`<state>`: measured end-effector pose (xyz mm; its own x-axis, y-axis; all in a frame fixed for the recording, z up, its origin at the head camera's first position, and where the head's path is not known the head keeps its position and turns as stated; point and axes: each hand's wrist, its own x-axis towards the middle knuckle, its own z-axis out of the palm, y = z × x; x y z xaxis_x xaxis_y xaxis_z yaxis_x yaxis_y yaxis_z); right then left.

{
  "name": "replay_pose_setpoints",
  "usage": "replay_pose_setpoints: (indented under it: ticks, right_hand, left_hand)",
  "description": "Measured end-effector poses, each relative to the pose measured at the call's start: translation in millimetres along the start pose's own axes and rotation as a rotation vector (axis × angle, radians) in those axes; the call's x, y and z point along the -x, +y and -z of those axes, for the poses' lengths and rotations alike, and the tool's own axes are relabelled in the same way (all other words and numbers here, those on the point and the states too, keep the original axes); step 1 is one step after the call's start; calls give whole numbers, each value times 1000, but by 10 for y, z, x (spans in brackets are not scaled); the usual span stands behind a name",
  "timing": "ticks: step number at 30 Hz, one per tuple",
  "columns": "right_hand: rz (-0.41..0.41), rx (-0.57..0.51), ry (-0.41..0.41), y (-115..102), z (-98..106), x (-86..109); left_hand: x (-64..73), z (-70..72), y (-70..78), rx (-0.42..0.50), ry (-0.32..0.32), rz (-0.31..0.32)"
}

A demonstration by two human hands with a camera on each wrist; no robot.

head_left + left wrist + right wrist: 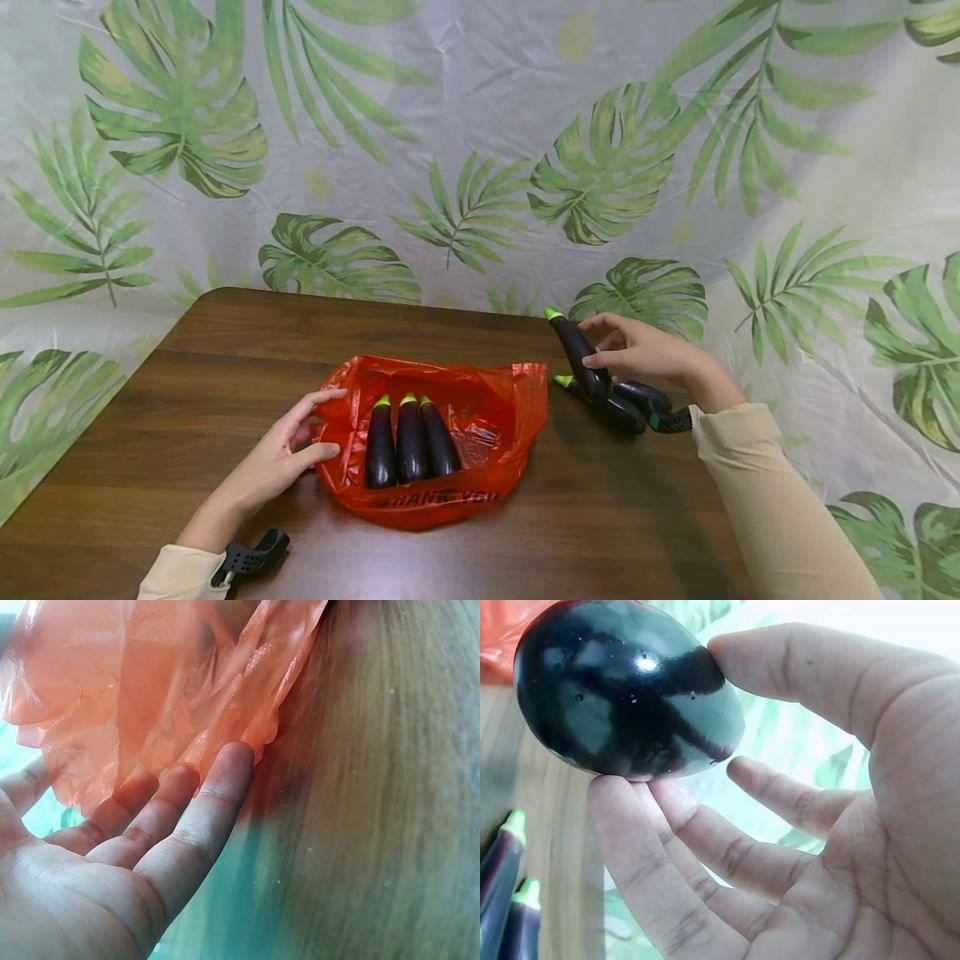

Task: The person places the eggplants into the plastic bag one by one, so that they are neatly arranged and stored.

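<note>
Your right hand [645, 348] pinched an eggplant [576, 352], stem [553, 313] away from you, right of the bag [527, 417] your loose-fingered left hand [276, 455] touched.

Extends the sleeved left forearm [178, 575] inward from the lower left; holds the left grip [276, 452] relaxed, with the thumb spread apart from the lightly bent fingers [206, 821]; reaches farther forward from the lower right with the sleeved right forearm [776, 500]; pinches with the right grip [641, 350], pressing the thumb [761, 664] opposite several fingertips [615, 810].
</note>
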<state>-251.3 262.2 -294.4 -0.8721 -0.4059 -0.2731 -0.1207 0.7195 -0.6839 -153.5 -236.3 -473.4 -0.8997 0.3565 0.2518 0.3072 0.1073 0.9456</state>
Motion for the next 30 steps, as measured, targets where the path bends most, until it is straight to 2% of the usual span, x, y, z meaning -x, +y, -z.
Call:
replay_pose_setpoints:
  ticks: [13,21,30]
  right_hand:
    - [22,47,-6,-394,18,-164]
    - [29,49,-7,-620,-49,-263]
    - [78,81,-41,-823,-163,-380]
  left_hand:
    - [4,-2,5,-26,7,-5]
    - [5,-5,6,-44,17,-8]
    - [3,-8,6,-35,15,-8]
